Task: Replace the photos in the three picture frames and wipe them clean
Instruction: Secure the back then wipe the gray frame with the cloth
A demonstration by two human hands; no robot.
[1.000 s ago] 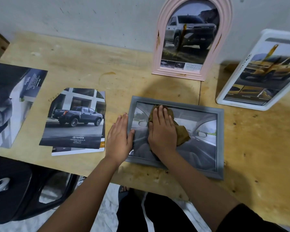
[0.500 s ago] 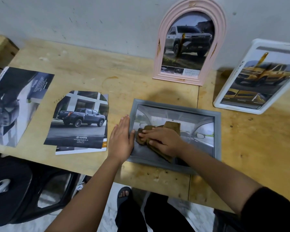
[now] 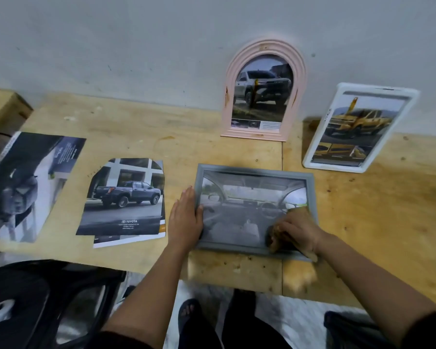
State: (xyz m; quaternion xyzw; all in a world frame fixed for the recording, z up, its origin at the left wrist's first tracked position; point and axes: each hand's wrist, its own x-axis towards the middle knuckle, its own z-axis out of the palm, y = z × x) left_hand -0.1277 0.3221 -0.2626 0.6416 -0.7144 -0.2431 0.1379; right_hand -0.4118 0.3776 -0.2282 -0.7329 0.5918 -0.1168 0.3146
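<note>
A: Plywood tabletop [image 3: 136,127] against a grey wall. Grey rectangular picture frame [image 3: 254,170] lies flat near the front edge, car-interior photo inside it.

B: Left hand?

A: Left hand [image 3: 185,217] flat, palm down, fingers straight and together, on the table at the frame's left edge; thumb reaches over onto the frame. Forearm comes up from the bottom of the view.

B: Right hand?

A: Right hand [image 3: 296,229] at the frame's lower right corner, fingers curled, pressing a brown cloth [image 3: 277,241] onto the glass. Image is blurred there; the cloth is mostly hidden under the hand.

B: Other frames?

A: Pink arched frame [image 3: 263,50] with a pickup photo leans upright on the wall. White rectangular frame [image 3: 320,137] with a yellow-truck photo leans to its right. Both well apart from the hands.

B: Loose items?

A: Cut-out print of a dark pickup [image 3: 124,197] lies left of the grey frame; a larger dark brochure page [image 3: 28,185] lies further left.
</note>
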